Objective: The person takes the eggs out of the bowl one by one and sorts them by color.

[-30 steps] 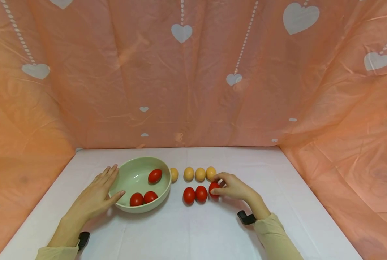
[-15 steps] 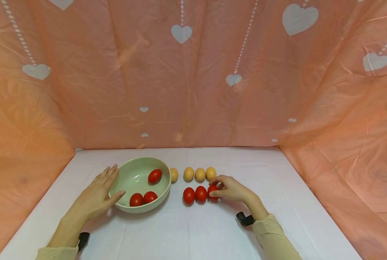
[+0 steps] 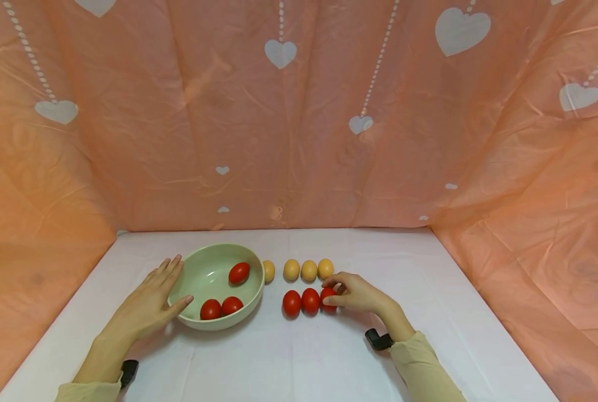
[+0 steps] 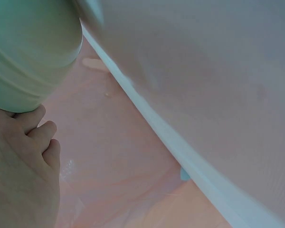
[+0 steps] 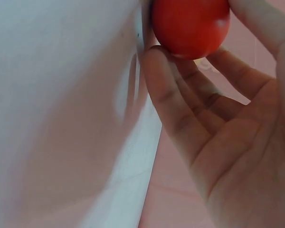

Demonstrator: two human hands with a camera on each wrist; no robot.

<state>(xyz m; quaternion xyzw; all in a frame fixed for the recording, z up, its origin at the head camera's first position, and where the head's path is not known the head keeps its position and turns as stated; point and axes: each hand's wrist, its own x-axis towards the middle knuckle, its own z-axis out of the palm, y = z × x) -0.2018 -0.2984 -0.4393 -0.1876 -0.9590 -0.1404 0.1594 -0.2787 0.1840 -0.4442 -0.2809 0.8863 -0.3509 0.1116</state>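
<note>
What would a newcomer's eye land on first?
Probably the pale green round bowl at left, with three glossy red egg-shaped pieces inside. Next, the right hand gripping the rightmost red piece in a row of three right of the bowl. Behind everything hangs an orange backdrop printed with white hearts.

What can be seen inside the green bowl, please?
Inside the bowl are three red tomatoes: one toward the right, two side by side at the near edge. The bowl's near side covers the bottoms of those two.
</note>
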